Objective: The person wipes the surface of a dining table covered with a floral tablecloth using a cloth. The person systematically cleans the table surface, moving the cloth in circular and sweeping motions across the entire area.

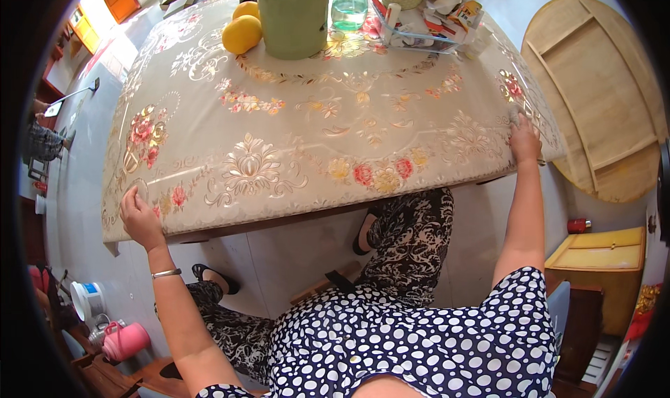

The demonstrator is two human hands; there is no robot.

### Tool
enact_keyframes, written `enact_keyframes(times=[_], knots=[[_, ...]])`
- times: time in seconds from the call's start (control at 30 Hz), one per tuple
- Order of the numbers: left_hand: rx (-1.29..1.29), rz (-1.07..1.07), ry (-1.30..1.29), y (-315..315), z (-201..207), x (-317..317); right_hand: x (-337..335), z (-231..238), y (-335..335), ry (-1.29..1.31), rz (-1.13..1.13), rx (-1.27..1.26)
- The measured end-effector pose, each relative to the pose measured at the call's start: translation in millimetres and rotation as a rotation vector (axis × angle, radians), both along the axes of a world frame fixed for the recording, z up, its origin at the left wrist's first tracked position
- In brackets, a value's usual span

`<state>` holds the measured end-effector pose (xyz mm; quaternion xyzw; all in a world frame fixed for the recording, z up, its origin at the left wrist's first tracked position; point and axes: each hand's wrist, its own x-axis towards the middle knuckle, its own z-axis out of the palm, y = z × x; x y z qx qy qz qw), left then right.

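A beige tablecloth (307, 129) with embossed gold scrolls and red and yellow flowers covers the table in front of me. My left hand (142, 218) is at its near left corner, fingers curled in a pinch on a small raised fold. Over by the right side, my right hand (525, 139) is closed on the cloth, where a greyish bunched bit shows at the fingertips. A faint crease runs across the cloth between the two hands. My arms are spread wide.
At the far side stand a green canister (293, 21), yellow round fruits (242, 34), a teal bottle (349, 8) and a cluttered clear tray (422, 40). A round wooden tabletop (593, 91) leans at the right. Left on the floor are a white bucket (86, 299) and a pink jug (125, 341). Another person (47, 139) is at far left.
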<state>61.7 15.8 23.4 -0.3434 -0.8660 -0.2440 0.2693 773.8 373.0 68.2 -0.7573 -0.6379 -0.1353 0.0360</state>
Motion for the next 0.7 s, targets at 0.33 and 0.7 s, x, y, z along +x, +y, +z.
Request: enact_keyframes(times=[0.33, 0.7], knots=[[-0.005, 0.015, 0.040, 0.3, -1.6, 0.2, -150.1, -6.1, -115.1, 0.073, 0.778, 0.262], [0.020, 0.022, 0.037, 5.0, 2.1, 7.4, -339.3, -6.0, -211.3, 0.204, 1.338, 0.223]])
